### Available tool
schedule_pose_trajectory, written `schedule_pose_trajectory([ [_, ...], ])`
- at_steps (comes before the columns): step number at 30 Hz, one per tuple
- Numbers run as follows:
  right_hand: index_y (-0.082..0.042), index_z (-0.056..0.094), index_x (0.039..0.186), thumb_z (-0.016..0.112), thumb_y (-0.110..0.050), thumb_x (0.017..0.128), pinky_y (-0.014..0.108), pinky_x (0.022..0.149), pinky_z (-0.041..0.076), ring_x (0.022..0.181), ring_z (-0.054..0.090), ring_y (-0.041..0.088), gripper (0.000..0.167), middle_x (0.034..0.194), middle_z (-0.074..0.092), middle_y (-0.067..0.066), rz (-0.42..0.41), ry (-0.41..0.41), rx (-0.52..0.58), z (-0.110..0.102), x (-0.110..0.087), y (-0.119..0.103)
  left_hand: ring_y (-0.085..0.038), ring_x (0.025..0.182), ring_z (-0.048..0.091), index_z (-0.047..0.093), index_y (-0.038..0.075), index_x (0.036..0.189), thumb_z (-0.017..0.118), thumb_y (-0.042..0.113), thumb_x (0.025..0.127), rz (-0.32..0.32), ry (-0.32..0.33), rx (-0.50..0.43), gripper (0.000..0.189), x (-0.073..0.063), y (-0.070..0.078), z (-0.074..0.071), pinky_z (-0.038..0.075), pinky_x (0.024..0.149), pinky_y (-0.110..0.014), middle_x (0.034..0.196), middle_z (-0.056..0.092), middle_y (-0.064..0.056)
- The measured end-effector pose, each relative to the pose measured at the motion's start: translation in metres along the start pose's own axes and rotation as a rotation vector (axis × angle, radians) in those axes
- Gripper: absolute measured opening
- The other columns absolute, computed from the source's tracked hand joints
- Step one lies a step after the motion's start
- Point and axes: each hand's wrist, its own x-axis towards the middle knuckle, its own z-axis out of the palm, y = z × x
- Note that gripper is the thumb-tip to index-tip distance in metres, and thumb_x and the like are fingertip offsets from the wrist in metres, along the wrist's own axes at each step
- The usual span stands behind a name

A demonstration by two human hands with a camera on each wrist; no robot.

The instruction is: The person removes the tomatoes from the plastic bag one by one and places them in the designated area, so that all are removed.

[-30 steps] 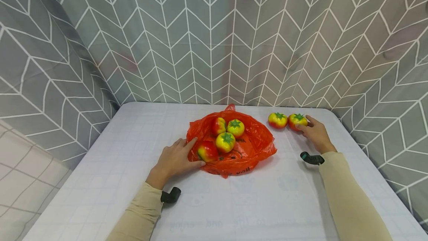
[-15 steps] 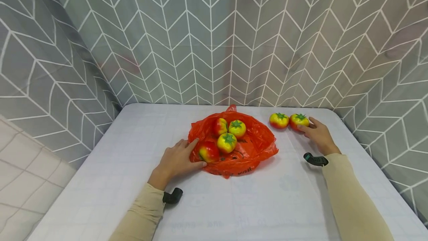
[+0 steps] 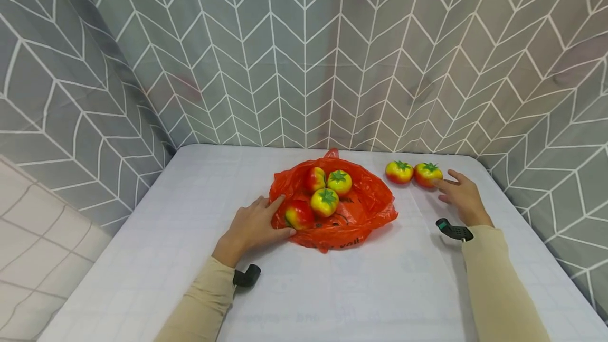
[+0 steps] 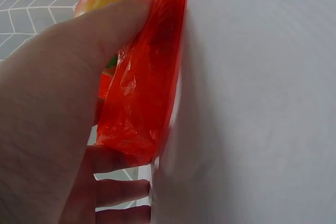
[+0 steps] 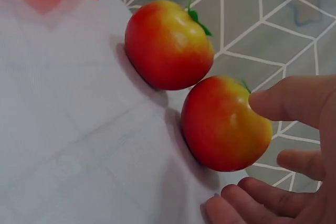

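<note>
A red plastic bag (image 3: 351,210) lies spread wide on the table, with several red-and-yellow tomato-like fruits (image 3: 324,202) inside. My left hand (image 3: 252,226) rests against the bag's left side, thumb along the front rim and fingers spread at the outer edge. In the left wrist view its thumb (image 4: 113,22) lies straight on the red film. Right of the bag, two more such fruits with green leafy tops stand side by side, a left one (image 3: 399,172) and a right one (image 3: 427,174). My right hand (image 3: 463,197) is beside the right one, fingers spread; thumb and fingertips are right at its surface.
A white cloth covers the table (image 3: 361,289), whose back edge meets a grey patterned curtain (image 3: 304,67). Dark wrist devices (image 3: 247,276) sit on both forearms. White floor tiles (image 3: 38,247) show at the left.
My right hand loosens its fingers from the right fruit and shifts slightly right. That fruit stays beside its neighbour. The left hand keeps its place at the bag.
</note>
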Motion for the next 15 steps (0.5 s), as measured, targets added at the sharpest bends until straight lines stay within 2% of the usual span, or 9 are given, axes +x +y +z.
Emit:
schedule_pose_trajectory([
  [3, -0.005, 0.011, 0.161, 0.056, -0.046, 0.1, 0.058, 0.109, 0.033, 0.1, 0.069, 0.028, 0.085, 0.151, 0.035, 0.034, 0.023, 0.008, 0.027, -0.002, -0.005, 0.001, -0.029, 0.119, 0.053, 0.041, 0.024, 0.155, 0.06, 0.077, 0.079, 0.008, 0.006, 0.007, 0.095, 0.0, 0.001, -0.003, 0.05, 0.093, -0.054, 0.135, 0.055, -0.012],
  [5, -0.005, 0.013, 0.16, 0.058, -0.044, 0.1, 0.058, 0.109, 0.034, 0.091, 0.069, 0.015, 0.085, 0.151, 0.036, 0.033, 0.039, 0.018, 0.051, -0.001, -0.006, 0.001, -0.029, 0.119, 0.053, 0.04, 0.023, 0.155, 0.06, 0.076, 0.079, 0.012, 0.009, 0.011, 0.095, 0.001, 0.001, -0.004, 0.05, 0.093, -0.054, 0.135, 0.055, -0.012],
  [7, -0.005, 0.015, 0.16, 0.059, -0.044, 0.1, 0.053, 0.108, 0.037, 0.089, 0.066, 0.01, 0.084, 0.151, 0.037, 0.032, 0.048, 0.028, 0.056, 0.0, -0.008, 0.001, -0.03, 0.12, 0.053, 0.04, 0.023, 0.155, 0.06, 0.077, 0.079, 0.015, 0.01, 0.01, 0.095, 0.001, 0.001, -0.004, 0.05, 0.093, -0.055, 0.136, 0.055, -0.012],
  [11, -0.002, 0.017, 0.159, 0.059, -0.04, 0.1, 0.035, 0.093, 0.052, 0.099, 0.066, 0.017, 0.082, 0.149, 0.04, 0.032, 0.04, 0.053, 0.065, 0.006, -0.011, 0.0, -0.032, 0.125, 0.05, 0.04, 0.023, 0.155, 0.06, 0.076, 0.079, 0.012, 0.0, -0.001, 0.095, 0.0, 0.001, -0.004, 0.048, 0.095, -0.057, 0.139, 0.054, -0.013],
  [15, -0.001, 0.019, 0.159, 0.06, -0.035, 0.1, 0.022, 0.078, 0.056, 0.104, 0.064, 0.022, 0.079, 0.149, 0.039, 0.032, 0.021, 0.078, 0.085, 0.009, -0.015, -0.002, -0.034, 0.13, 0.048, 0.04, 0.022, 0.155, 0.06, 0.076, 0.08, 0.01, -0.008, -0.005, 0.094, -0.002, 0.001, -0.003, 0.047, 0.097, -0.059, 0.141, 0.054, -0.014],
])
